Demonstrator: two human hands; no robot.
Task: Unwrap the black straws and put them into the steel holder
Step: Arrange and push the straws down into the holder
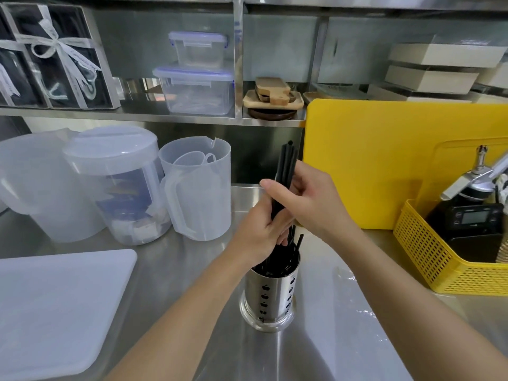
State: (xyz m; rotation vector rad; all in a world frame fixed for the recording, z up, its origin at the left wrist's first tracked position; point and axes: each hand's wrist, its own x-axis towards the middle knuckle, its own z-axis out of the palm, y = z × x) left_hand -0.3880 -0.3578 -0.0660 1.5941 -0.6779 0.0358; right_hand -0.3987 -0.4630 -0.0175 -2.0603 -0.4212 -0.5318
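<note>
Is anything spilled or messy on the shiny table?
There is a small wet patch on the steel counter, just right of the steel holder. Otherwise nothing stands out: the holder stands upright, and both hands hold a bundle of black straws over it.

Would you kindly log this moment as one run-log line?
step: loading straws | left hand: grip on black straws | right hand: grip on same bundle | steel holder: upright, partly filled

Bare table (pixel 316 339) lies open near and right of the steel holder (pixel 270 295). Left, the white board (pixel 55 306) and jugs (pixel 196 188) crowd in; far right, the yellow board (pixel 371 166) and yellow basket (pixel 439 262) block.
</note>
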